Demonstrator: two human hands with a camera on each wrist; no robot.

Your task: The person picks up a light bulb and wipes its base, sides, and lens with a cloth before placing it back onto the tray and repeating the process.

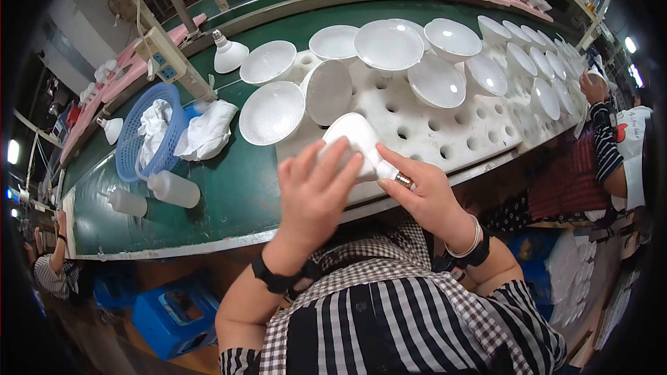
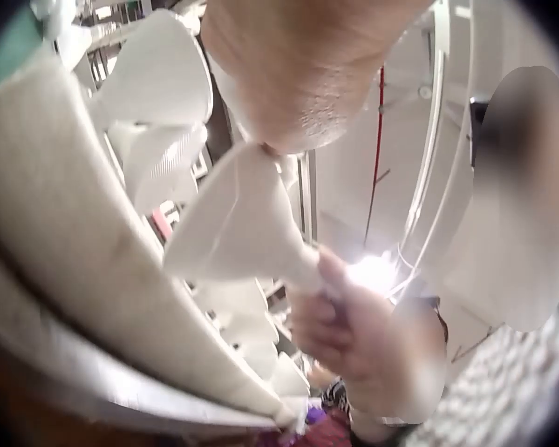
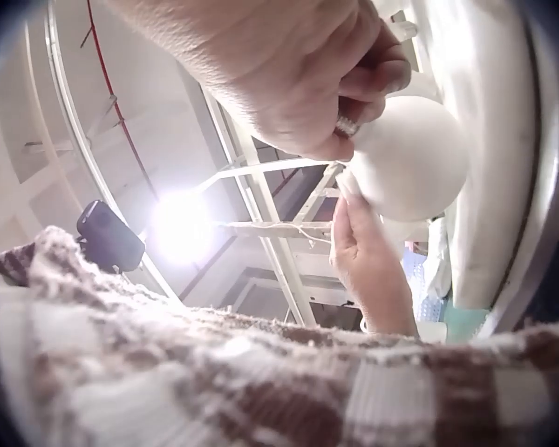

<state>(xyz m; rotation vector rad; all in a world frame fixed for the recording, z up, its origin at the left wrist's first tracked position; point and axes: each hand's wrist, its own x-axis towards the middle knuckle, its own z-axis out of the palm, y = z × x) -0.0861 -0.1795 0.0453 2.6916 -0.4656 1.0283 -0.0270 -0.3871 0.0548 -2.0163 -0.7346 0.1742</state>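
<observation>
My right hand [image 1: 434, 201] pinches a white reflector light bulb [image 1: 353, 140] by its narrow neck, next to the metal screw base. The bulb is tilted, its wide end toward the left and away from me. My left hand [image 1: 314, 191] lies against the bulb's wide part with its fingers fairly straight. In the left wrist view the bulb's flared side [image 2: 238, 219] shows, with the right hand [image 2: 363, 335] at its neck. The right wrist view has the rounded white bulb [image 3: 415, 158] between both hands. Just beyond stand several bulbs [image 1: 273, 112] with wide, bowl-like faces.
A white board with round holes [image 1: 479, 121] carries many more bulbs. On the green table [image 1: 229, 198], left, are a blue basket [image 1: 127, 140] with white cloth, another white cloth [image 1: 208, 132] and two squeeze bottles [image 1: 174, 189]. Another person's arm [image 1: 603, 125] shows at right.
</observation>
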